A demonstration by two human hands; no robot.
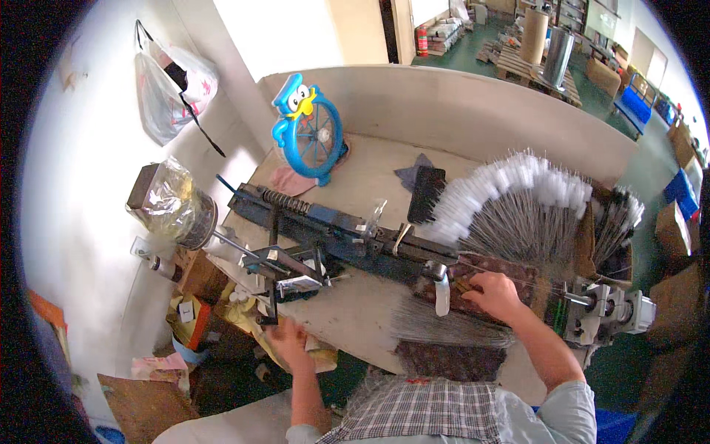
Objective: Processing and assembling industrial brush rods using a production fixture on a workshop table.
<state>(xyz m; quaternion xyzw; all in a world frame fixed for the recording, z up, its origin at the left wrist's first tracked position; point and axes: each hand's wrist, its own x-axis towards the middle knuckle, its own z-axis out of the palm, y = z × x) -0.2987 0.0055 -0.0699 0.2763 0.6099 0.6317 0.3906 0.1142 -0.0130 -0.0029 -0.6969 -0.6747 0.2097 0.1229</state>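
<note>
My right hand (491, 294) is closed, thumb and fingers pressed together, over a brown patterned pad (484, 268) on the bench. What it pinches is too small to make out. Just left of that hand is a metal handle (441, 292) at the right end of a long dark bench machine (333, 233). A loose bundle of thin wires (451, 325) lies in front of the pad. My left hand (287, 342), smeared by motion, is at the bench's front edge below a black lever frame (288, 270); its fingers cannot be told apart.
Many white-bristled wire brushes (518, 196) fan out at the back right, beside a box of darker brushes (617, 222). A motorised chuck (610, 307) stands far right. A plastic-wrapped motor (174, 207), phone (427, 194) and blue duck-shaped fan (310, 133) are around the machine.
</note>
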